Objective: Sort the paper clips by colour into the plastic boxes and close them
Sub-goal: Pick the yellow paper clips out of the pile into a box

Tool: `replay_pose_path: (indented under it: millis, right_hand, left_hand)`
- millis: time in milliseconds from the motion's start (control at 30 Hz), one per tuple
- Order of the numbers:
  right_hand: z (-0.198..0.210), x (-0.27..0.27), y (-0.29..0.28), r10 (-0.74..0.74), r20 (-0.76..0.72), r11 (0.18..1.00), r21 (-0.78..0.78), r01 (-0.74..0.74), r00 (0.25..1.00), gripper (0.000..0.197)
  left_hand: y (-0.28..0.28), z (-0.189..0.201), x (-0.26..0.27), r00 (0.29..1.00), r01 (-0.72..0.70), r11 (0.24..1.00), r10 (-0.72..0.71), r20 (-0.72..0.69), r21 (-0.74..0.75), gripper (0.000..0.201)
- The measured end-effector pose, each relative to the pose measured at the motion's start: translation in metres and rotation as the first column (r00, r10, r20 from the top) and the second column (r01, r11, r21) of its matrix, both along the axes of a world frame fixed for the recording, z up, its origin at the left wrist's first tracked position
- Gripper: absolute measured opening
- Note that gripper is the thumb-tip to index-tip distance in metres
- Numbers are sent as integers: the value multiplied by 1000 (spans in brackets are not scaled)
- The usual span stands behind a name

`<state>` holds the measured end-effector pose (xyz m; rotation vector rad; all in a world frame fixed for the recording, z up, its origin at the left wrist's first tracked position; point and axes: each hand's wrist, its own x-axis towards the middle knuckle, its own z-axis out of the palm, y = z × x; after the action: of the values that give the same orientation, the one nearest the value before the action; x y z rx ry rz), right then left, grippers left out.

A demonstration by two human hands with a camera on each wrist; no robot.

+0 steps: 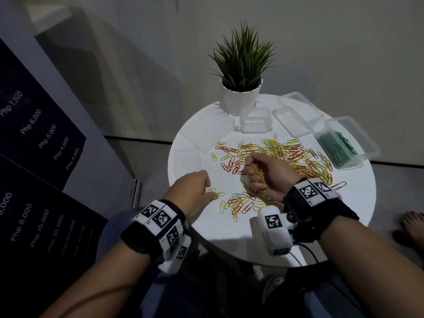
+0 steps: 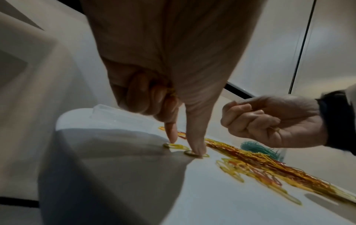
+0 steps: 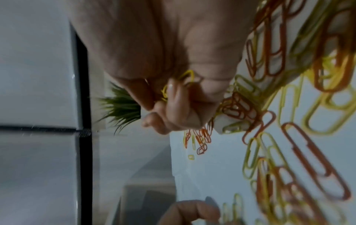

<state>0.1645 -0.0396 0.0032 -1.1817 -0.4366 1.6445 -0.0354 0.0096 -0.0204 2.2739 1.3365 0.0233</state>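
Observation:
Yellow and red paper clips [image 1: 282,154] lie mixed on the round white table [image 1: 358,203]. My right hand [image 1: 254,171] is a fist over the pile, gripping a bunch of yellow clips [image 3: 185,76]. My left hand [image 1: 211,192] is at the pile's near left edge. Its index fingertip [image 2: 171,137] and thumb tip [image 2: 196,149] each touch a yellow clip [image 2: 177,146] on the table. Its other fingers are curled round a few yellow clips [image 2: 171,91]. A clear box [image 1: 337,152] at the right holds green clips. Two empty clear boxes [image 1: 296,115] [image 1: 255,121] stand at the back.
A potted plant [image 1: 241,72] stands at the table's far edge. Flat clear lids [image 1: 202,134] [image 1: 187,164] lie on the left side of the table. A dark price board [image 1: 41,134] leans at the left. A bare foot [image 1: 410,226] rests on the floor at the right.

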Motion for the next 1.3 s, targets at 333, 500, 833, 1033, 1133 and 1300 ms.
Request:
replay_pose_path:
  millis: [333, 500, 833, 1033, 1133, 1300]
  right_hand:
    - [1, -12, -9, 373, 915, 765, -398, -506, -155, 7]
    - [-6, -22, -5, 366, 867, 762, -488, -426, -338, 15]
    - [10, -1, -12, 207, 438, 977, -48, -208, 874, 26]
    - [11, -5, -14, 187, 364, 977, 29, -212, 912, 25]
    - [11, -15, -17, 322, 734, 916, -83, -391, 598, 27]
    - [3, -32, -24, 417, 908, 801, -393, -451, -51, 23]
  left_hand:
    - [4, -1, 6, 999, 33, 994, -31, 25, -104, 16]
    - [5, 1, 11, 995, 73, 985, -82, -51, -155, 13]
    - [-7, -5, 13, 987, 157, 986, -154, -45, 54, 14]
    - [3, -2, 6, 896, -40, 950, 172, 411, -310, 17]
    - [1, 2, 11, 663, -107, 757, 537, 521, -645, 27]
    - [0, 7, 6, 505, 26, 439, 770, 391, -898, 15]
